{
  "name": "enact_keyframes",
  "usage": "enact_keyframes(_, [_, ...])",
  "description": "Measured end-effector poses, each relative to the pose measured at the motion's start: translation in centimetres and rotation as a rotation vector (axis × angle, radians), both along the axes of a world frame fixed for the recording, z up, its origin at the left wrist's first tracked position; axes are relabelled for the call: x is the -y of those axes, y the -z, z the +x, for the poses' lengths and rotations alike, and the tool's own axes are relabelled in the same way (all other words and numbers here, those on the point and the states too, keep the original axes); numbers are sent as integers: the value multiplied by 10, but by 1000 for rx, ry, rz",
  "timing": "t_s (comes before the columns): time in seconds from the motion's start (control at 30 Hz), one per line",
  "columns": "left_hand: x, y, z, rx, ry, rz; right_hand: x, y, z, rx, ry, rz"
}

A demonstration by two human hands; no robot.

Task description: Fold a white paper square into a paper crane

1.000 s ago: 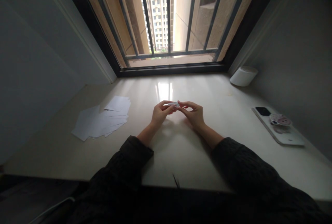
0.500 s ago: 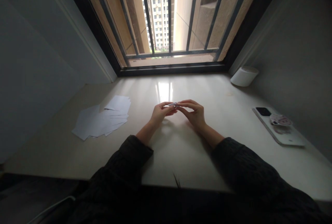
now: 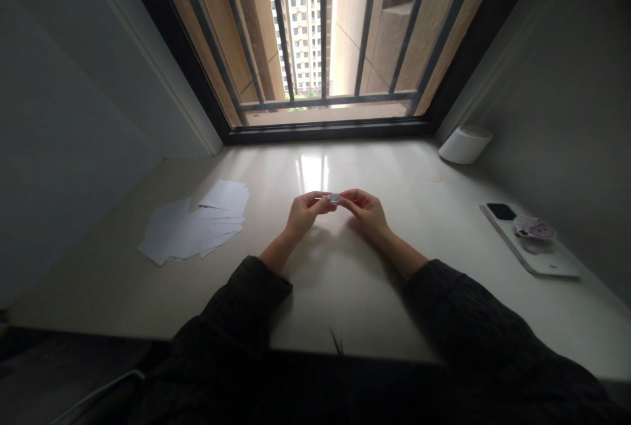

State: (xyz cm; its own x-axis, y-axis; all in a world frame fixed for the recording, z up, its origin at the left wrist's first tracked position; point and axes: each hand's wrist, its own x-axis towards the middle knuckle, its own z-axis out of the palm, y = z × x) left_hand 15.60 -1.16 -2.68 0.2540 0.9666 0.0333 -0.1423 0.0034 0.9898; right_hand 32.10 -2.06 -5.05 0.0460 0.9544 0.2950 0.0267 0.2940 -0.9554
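Crosswise, small paper piece (image 3: 331, 198), ends left-right

small pale folded piece (image 3: 333, 198) too tiny to identify, mostly hidden by fingertips (image 3: 323, 202), sleeves cut off below

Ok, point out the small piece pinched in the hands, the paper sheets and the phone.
small piece (image 3: 334, 198), head view, its visible middle.
paper sheets (image 3: 190, 231), head view, middle of the pile.
phone (image 3: 549, 261), head view, bare near end.

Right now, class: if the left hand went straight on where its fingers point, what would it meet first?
Probably the right hand, just past the small folded piece both hands pinch.
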Motion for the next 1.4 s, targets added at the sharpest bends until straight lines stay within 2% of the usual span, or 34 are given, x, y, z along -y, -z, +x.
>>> enact_keyframes(0.3, [1,1,2,35,1,-16,0,3,-2,28,25,45])
enact_keyframes(0.5, [0,1,3,59,-26,-8,9,-7,2,282,146,247])
enact_keyframes(0.6, [0,2,3,52,-26,-3,11,-13,6,396,123,303])
enact_keyframes(0.77, [-1,5,3,59,-16,-11,11,-17,9,392,117,357])
enact_keyframes(1.1, [1,4,4,66,-1,-33,13,-14,5,307,174,359])
enact_keyframes(1.4, [2,4,5,44,7,4,13,-17,1,348,126,301])
